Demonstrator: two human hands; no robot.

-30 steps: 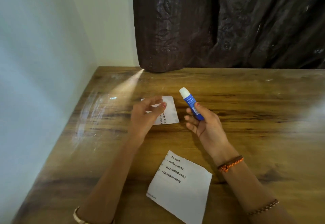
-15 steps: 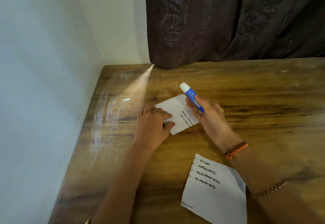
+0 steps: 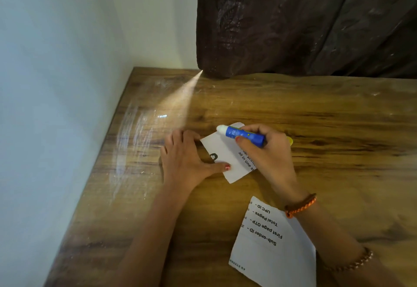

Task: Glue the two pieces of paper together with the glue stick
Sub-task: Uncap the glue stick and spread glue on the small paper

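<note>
A small white piece of paper (image 3: pixel 228 156) with printed text lies on the wooden table (image 3: pixel 338 129). My left hand (image 3: pixel 185 158) lies flat on its left edge, fingers straight, thumb across the paper. My right hand (image 3: pixel 268 151) grips a blue glue stick (image 3: pixel 241 134), uncapped, with its white tip over the paper's far corner. Whether the tip touches the paper I cannot tell. A larger printed piece of paper (image 3: pixel 270 246) lies nearer me, partly under my right forearm.
A yellow object (image 3: pixel 290 140), mostly hidden, peeks out behind my right hand. A dark brown curtain (image 3: pixel 304 23) hangs at the table's far edge. A pale wall (image 3: pixel 56 83) runs along the table's left side.
My left hand flattened onto the small paper's left edge. My right hand swung the glue stick from pointing up to lying nearly level, its tip now over the paper's far corner.
</note>
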